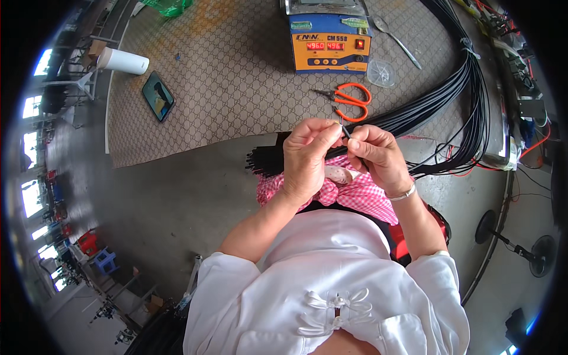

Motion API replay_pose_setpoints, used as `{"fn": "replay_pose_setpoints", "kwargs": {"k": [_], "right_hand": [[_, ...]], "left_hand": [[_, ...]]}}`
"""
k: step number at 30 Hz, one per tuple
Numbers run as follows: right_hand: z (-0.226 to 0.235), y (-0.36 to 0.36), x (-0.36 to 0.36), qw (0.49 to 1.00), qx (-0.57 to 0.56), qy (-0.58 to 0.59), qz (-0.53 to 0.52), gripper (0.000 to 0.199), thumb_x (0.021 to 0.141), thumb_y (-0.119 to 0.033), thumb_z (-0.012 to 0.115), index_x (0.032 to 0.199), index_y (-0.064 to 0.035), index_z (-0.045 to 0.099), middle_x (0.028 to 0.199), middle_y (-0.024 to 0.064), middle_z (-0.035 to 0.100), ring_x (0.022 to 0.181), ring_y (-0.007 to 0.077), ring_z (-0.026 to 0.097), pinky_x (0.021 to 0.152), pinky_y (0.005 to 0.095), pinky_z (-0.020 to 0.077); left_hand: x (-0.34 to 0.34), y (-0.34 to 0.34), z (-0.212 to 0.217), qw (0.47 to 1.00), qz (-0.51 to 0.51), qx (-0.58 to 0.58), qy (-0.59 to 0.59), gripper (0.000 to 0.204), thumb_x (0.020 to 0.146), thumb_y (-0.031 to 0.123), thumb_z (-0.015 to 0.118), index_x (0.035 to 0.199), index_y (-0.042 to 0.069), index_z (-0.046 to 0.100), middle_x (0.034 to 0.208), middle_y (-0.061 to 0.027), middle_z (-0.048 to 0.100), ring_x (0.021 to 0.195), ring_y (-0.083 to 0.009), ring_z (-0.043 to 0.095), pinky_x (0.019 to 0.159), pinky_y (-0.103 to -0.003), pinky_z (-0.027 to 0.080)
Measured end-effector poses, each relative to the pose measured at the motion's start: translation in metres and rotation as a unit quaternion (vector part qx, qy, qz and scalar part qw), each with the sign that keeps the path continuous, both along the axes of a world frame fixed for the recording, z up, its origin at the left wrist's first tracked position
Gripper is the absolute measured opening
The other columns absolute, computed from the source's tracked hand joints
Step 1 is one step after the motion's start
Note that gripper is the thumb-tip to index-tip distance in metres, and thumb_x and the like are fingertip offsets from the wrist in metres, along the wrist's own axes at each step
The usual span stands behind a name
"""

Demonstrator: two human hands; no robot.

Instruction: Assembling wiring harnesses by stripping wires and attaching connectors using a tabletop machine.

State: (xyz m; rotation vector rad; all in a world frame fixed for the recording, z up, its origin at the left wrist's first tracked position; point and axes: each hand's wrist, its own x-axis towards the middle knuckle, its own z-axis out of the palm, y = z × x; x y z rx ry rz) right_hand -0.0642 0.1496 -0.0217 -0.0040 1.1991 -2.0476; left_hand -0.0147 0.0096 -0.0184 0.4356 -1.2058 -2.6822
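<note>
As you look down through the head camera, both your hands meet in front of your body, fingertips close together, pinching one thin black cable [347, 132]. Your left hand [309, 155] has thumb and finger near the cable's tip; your right hand [381, 158] grips it farther along. The cable's long axis slants from the tip, ahead and to the left, back toward you and to the right, into your right hand. Your left hand is therefore nearer the tip, though fingers partly hide it.

Beneath and behind the pinch, a thick bundle of black cables [438, 100] passes, its cut ends left of your left hand and its length sweeping ahead and right over the surface [236, 89]. Pink checked cloth [373, 204] lies below your hands.

Just beyond your fingertips are orange-handled scissors [353, 102], blades toward the left. Ahead and slightly right of them sits a clear round dish [381, 74] holding small pale bits, too small to identify. Farther ahead stands an orange-and-blue control box [331, 47], display lit. Well left of your left hand are a phone [158, 97] and a white tumbler [123, 61], contents hidden.
</note>
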Motion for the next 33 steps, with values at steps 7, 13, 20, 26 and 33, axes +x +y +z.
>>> {"fn": "replay_pose_setpoints", "kwargs": {"k": [7, 13, 20, 26, 33], "right_hand": [[-0.004, 0.001, 0.004, 1.000, -0.009, -0.010, 0.000, 0.012, 0.082, -0.014, 0.062, 0.080, -0.0027, 0.058, 0.063, 0.0019, 0.054, 0.049, 0.0080, 0.049, 0.039, 0.0196, 0.0369], [-0.004, 0.000, 0.004, 1.000, -0.007, -0.007, 0.005, 0.013, 0.082, -0.015, 0.062, 0.079, -0.0027, 0.058, 0.063, 0.0020, 0.054, 0.049, 0.0085, 0.048, 0.039, 0.0198, 0.0358], [-0.004, 0.001, 0.004, 1.000, -0.008, 0.010, 0.014, 0.013, 0.081, -0.015, 0.063, 0.079, -0.0028, 0.059, 0.064, 0.0024, 0.055, 0.049, 0.0083, 0.046, 0.039, 0.0200, 0.0336], [-0.004, 0.002, 0.003, 0.999, -0.022, -0.008, 0.025, 0.013, 0.082, -0.016, 0.062, 0.079, -0.0031, 0.059, 0.065, 0.0030, 0.056, 0.048, 0.0081, 0.046, 0.039, 0.0199, 0.0337], [-0.002, 0.003, 0.003, 1.000, -0.010, 0.007, 0.021, 0.012, 0.082, -0.014, 0.062, 0.078, -0.0029, 0.059, 0.065, 0.0025, 0.055, 0.048, 0.0073, 0.046, 0.039, 0.0195, 0.0347]], "left_hand": [[0.002, 0.005, -0.002, 1.000, -0.008, 0.014, -0.007, 0.011, 0.081, 0.006, 0.061, 0.090, 0.001, 0.059, 0.078, -0.0029, 0.057, 0.070, -0.0078, 0.052, 0.066, -0.022, 0.042], [0.003, 0.005, 0.002, 0.999, -0.013, 0.049, -0.020, 0.010, 0.083, 0.012, 0.059, 0.088, 0.002, 0.059, 0.078, -0.0032, 0.057, 0.070, -0.0083, 0.050, 0.067, -0.022, 0.041], [0.001, -0.007, 0.005, 0.986, -0.071, 0.138, -0.060, 0.014, 0.085, 0.019, 0.057, 0.085, 0.005, 0.058, 0.075, -0.0028, 0.055, 0.070, -0.0101, 0.049, 0.068, -0.024, 0.040], [0.001, -0.009, 0.004, 0.981, -0.104, 0.152, -0.061, 0.017, 0.087, 0.020, 0.053, 0.079, 0.005, 0.056, 0.075, -0.0032, 0.056, 0.071, -0.0125, 0.050, 0.069, -0.027, 0.041], [0.001, -0.011, 0.004, 0.979, -0.109, 0.157, -0.069, 0.018, 0.087, 0.021, 0.052, 0.081, 0.005, 0.056, 0.076, -0.0035, 0.056, 0.071, -0.0126, 0.050, 0.070, -0.027, 0.041]]}}
